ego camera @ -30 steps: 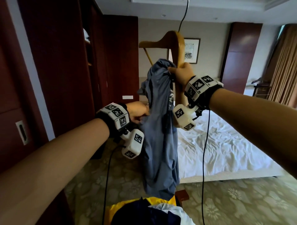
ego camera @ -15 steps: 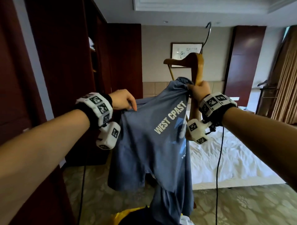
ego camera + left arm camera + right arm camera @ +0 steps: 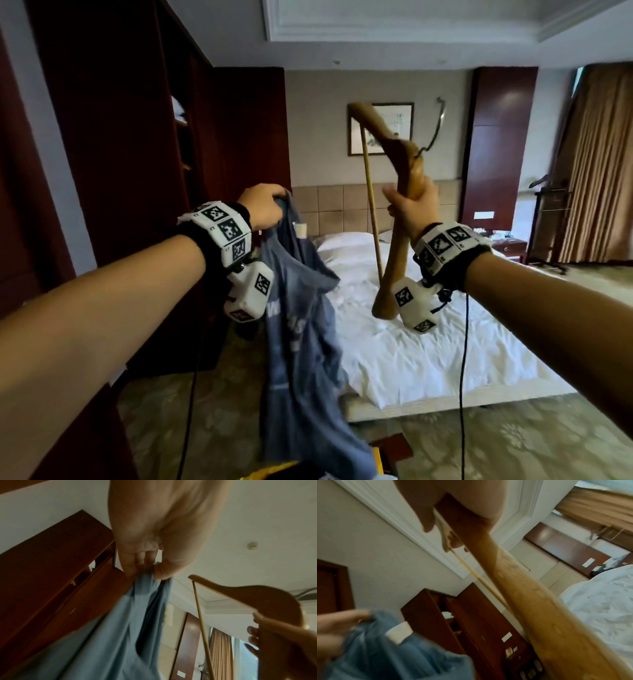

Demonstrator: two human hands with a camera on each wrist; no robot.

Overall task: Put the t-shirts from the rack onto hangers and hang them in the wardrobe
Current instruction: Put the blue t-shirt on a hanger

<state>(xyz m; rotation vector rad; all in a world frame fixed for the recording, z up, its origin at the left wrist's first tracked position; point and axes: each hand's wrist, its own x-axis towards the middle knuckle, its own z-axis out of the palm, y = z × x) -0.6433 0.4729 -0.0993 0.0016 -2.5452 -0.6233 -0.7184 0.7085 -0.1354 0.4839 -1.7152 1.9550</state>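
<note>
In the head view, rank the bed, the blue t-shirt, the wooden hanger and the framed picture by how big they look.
1. bed
2. blue t-shirt, though it is nearer the camera
3. wooden hanger, also near
4. framed picture, far off on the wall

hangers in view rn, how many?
1: wooden hanger gripped by the right hand, apart from the blue t-shirt in the left hand. Wardrobe interior mostly hidden.
</note>
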